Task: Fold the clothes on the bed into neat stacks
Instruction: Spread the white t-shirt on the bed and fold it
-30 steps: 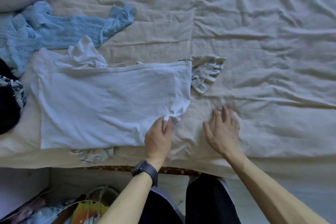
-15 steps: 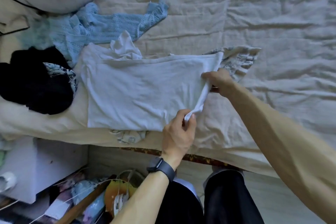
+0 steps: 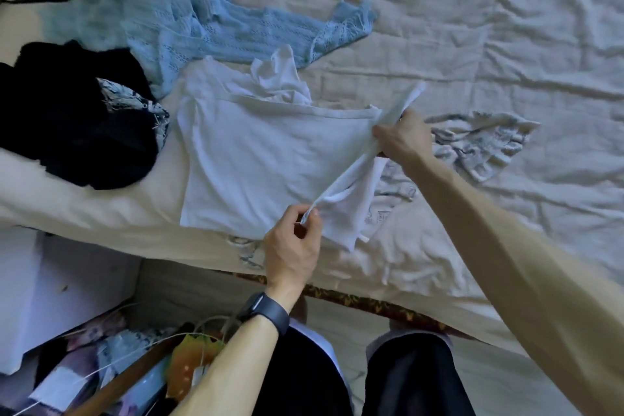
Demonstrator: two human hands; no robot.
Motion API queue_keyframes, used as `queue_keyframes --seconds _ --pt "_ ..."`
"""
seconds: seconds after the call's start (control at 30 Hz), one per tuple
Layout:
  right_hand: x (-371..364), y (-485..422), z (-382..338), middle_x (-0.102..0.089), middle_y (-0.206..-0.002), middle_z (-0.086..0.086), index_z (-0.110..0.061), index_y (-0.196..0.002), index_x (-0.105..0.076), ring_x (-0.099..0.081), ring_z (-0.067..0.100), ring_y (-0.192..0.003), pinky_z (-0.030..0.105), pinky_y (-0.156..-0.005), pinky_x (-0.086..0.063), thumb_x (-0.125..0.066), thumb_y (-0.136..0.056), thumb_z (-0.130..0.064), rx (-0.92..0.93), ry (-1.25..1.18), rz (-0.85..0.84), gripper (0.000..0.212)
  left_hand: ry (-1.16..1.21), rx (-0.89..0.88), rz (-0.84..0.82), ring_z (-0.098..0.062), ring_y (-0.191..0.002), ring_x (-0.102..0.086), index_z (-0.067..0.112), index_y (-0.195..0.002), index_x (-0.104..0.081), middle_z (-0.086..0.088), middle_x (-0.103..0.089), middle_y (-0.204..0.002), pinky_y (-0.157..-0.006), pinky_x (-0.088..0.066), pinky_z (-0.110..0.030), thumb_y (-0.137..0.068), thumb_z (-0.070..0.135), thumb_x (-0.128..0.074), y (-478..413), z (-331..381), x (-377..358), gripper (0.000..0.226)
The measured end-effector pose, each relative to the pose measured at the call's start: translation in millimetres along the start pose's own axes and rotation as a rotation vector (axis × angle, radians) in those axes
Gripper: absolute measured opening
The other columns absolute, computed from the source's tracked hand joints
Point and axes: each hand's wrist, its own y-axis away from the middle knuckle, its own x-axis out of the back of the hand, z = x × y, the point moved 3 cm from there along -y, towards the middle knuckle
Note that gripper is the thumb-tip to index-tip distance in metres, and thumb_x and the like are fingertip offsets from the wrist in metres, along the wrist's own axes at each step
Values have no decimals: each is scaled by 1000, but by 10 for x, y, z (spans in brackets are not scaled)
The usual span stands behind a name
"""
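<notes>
Two hands hold one white cotton top (image 3: pixel 263 162), which lies flat on the cream wrinkled bedsheet (image 3: pixel 506 44) w/ its right edge lifted. Left hand (image 3: pixel 293 246), black smartwatch (image 3: pixel 266 311) on wrist, pinches the top's near-right corner btwn thumb & fingers. Right hand (image 3: pixel 401 138) grips the same edge at the top's far-right corner. Light-blue knitted garment (image 3: pixel 219 30) lies just beyond the top; black clothes heap (image 3: pixel 77 118) left of it; frilly grey-patterned white garment (image 3: pixel 483 142) right of it, partly under the lifted edge.
</notes>
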Motion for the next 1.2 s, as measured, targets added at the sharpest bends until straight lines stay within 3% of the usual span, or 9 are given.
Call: queue_keyframes --seconds 0.13,0.23,0.37,0.5,0.67,0.77,0.83,1.0,1.2 --pt "-690 91 -614 -67 -108 17 -8 -115 -55 -64 38 -102 47 -83 -55 -56 -82 -18 113 98 -8 34 -33 111 21 5 -69 -61 23 -100 -71 18 -65 -70 -56 -41 -8 -97 39 -59 -299 -531 515 20" --pt "-1226 174 -938 -68 -105 18 -9 -118 -54 -63 40 -98 46 -82 -53 -56 -87 -16 209 176 8 32 -62 145 19 -13 -68 -64 21 -106 -72 6 -71 -76 -58 -48 -30 -99 33 -59 -521 -893 863 19" --pt "-1858 251 -1225 -69 -108 16 -13 -120 -54 -62 40 -100 41 -83 -49 -57 -89 -18 263 273 -2 32 -82 212 4 -21 -64 -63 19 -106 -71 3 -68 -71 -55 -47 -35 -100 31 -58 -735 -1313 1194 19" --pt "-2335 270 -1465 -69 -108 16 -11 -120 -54 -62 40 -100 41 -81 -48 -56 -88 -16 298 381 -15 32 -106 255 -19 -23 -67 -64 22 -106 -68 2 -69 -74 -56 -50 -38 -101 35 -54 -823 -1651 1365 20" --pt "-2743 307 -1652 -65 -97 20 -9 -102 -46 -61 42 -96 35 -71 -32 -56 -86 -11 322 578 -9 20 -75 355 -39 -24 -76 -66 23 -110 -63 3 -68 -82 -63 -53 -41 -104 40 -44 -806 -1902 1456 26" --pt "-2958 317 -1776 -67 -103 21 -7 -113 -49 -61 41 -99 34 -72 -33 -55 -85 -10 323 623 -5 28 -44 420 -36 -23 -77 -65 23 -112 -61 8 -63 -79 -59 -49 -36 -104 40 -42 -878 -2068 1501 27" --pt "-3066 310 -1840 -66 -107 22 -5 -117 -49 -61 41 -102 37 -75 -39 -54 -85 -9 300 620 -7 33 -66 453 -70 -23 -78 -64 22 -106 -60 7 -62 -82 -58 -44 -33 -103 40 -42 -935 -2199 1514 26" --pt "-3327 302 -1947 -69 -113 19 -4 -127 -49 -59 37 -113 36 -90 -44 -54 -94 -22 259 589 -143 39 -215 463 -193 -26 -97 -58 16 -107 -63 -1 -50 -123 -76 -51 -41 -103 37 -43 -1084 -2405 1499 30" --pt "-3382 477 -1934 -63 -134 -3 -21 -147 -49 -61 16 -113 23 -88 -46 -57 -96 -19 214 354 -322 52 -175 510 -209 -29 -97 -57 14 -110 -60 -4 -52 -119 -75 -49 -41 -102 33 -41 -1113 -2420 1484 28"
